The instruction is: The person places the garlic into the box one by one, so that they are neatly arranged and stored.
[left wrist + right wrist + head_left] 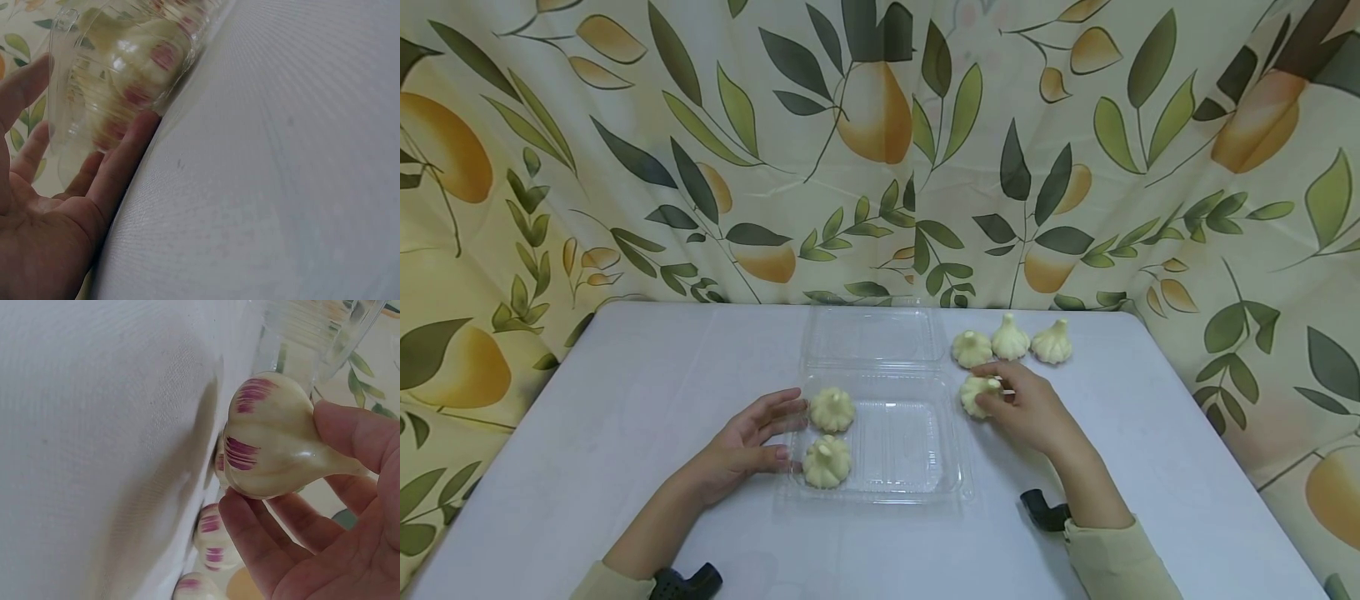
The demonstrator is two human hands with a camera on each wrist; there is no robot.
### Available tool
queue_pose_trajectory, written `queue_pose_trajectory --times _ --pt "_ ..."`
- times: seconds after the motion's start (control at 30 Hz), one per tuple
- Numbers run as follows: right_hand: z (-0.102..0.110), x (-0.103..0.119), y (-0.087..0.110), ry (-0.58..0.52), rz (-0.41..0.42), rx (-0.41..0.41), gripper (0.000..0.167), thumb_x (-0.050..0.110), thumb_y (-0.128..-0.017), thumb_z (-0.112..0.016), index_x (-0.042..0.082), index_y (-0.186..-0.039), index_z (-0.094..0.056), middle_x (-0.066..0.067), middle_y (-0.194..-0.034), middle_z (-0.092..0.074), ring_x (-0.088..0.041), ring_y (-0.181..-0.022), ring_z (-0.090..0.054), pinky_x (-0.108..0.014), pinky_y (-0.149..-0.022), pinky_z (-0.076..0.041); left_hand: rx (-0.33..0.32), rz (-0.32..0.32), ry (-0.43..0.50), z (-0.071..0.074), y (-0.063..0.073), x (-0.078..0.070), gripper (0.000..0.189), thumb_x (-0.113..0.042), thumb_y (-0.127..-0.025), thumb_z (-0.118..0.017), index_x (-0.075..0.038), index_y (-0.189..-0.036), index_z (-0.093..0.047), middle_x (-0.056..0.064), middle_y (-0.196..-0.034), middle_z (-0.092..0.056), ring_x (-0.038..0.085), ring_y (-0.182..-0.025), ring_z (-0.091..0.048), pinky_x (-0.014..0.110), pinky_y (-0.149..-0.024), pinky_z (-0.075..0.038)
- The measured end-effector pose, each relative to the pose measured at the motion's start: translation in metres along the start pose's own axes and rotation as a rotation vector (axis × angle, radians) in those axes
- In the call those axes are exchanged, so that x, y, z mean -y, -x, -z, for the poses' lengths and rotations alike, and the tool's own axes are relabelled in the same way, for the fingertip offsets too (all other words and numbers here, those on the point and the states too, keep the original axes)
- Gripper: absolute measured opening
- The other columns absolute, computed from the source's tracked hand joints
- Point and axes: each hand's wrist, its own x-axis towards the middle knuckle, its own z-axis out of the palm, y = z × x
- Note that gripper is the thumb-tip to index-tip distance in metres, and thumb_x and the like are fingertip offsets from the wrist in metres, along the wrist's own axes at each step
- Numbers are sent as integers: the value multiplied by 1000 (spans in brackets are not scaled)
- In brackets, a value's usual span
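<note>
My right hand (1026, 408) pinches a garlic bulb (275, 437) between thumb and fingers, just right of the clear plastic box (898, 496). In the right wrist view the bulb is cream with purple streaks, and a shadow falls on the table beside it. My left hand (745, 446) rests at the left side of the box, fingers fairly straight, fingertips at its wall. Inside the box, along its left side, sit two garlic bulbs, one behind (831, 410) and one in front (827, 462). The left wrist view shows them through the plastic wall (62, 81).
Behind my right hand, three more garlic bulbs stand in a row: left (972, 349), middle (1010, 338) and right (1052, 342). The box's lid (872, 335) lies folded back toward the leaf-patterned curtain (880, 217). A white cloth covers the table (625, 400).
</note>
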Motion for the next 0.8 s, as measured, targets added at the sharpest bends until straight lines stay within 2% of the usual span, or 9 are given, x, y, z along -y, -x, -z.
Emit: queue_pose_trajectory --times 0.23,0.47,0.8 --pt "0 -1 0 2 6 -7 34 11 -92 -68 8 -126 -65 -15 -134 -60 -36 -118 -60 -50 -94 -54 -2 2 -6 0 0 0 76 5 -92 -61 -6 -157 -22 20 -161 -22 34 -143 -34 51 -93 -55" --pt "1 -1 0 2 21 -10 36 10 -91 -70 6 -127 -64 -16 -133 -61 -36 -119 -59 -50 -95 -54 -11 -1 -45 0 0 0 76 3 -92 -62 -6 -156 -23 21 -160 -23 36 -144 -33 43 -92 -57" --pt "2 0 1 1 21 -12 35 10 -92 -69 7 -126 -64 -16 -133 -61 -36 -119 -60 -51 -95 -54 -10 0 -44 1 0 0 77 2 -92 -62 -6 -156 -23 21 -160 -23 34 -144 -34 43 -92 -56"
